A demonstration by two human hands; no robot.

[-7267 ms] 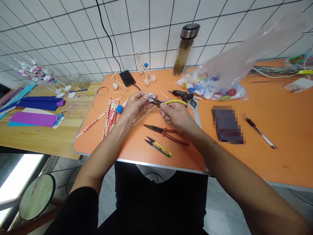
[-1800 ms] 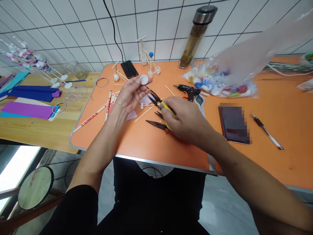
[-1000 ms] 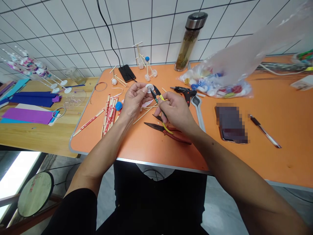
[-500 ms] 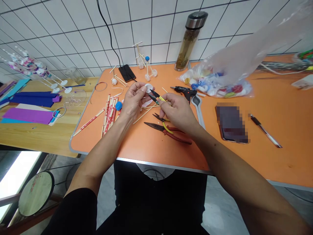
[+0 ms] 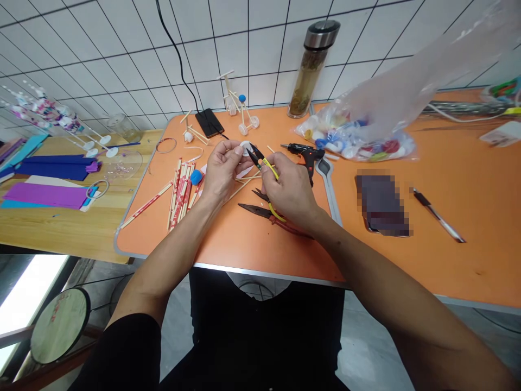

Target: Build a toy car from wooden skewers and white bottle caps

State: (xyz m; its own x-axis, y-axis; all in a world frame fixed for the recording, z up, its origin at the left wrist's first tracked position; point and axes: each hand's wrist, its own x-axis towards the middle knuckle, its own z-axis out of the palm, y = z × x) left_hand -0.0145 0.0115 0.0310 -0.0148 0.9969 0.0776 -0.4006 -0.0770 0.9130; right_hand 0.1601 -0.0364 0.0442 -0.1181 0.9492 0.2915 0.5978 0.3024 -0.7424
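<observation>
A small white round cap (image 5: 246, 147) is pinched between the thumb and fingers of my left hand (image 5: 222, 168). My right hand (image 5: 288, 183) grips pliers with black jaws and yellow handles (image 5: 270, 168). Their jaws are parted, with the tips at the cap's edge; whether they touch it I cannot tell. Below my right hand lie small yellow-handled pliers (image 5: 260, 195) and larger red-handled long-nose pliers (image 5: 255, 209). Beside my left wrist are a blue ball-like piece (image 5: 196, 176) and a bundle of sticks in red-and-white wrappers (image 5: 179, 195). Bare sticks lie partly hidden under my hands.
Behind my hands are a black glue gun (image 5: 305, 152), stick models with white wheels (image 5: 243, 117), a black phone (image 5: 209, 123) and a tall tea bottle (image 5: 311, 70). Right stand a bag of colourful caps (image 5: 362, 136), another phone (image 5: 382, 203) and a pen (image 5: 438, 214).
My right hand has turned the pliers slightly, so more of the yellow handle shows. Their tips have shifted a little over the cap. My left hand keeps its hold.
</observation>
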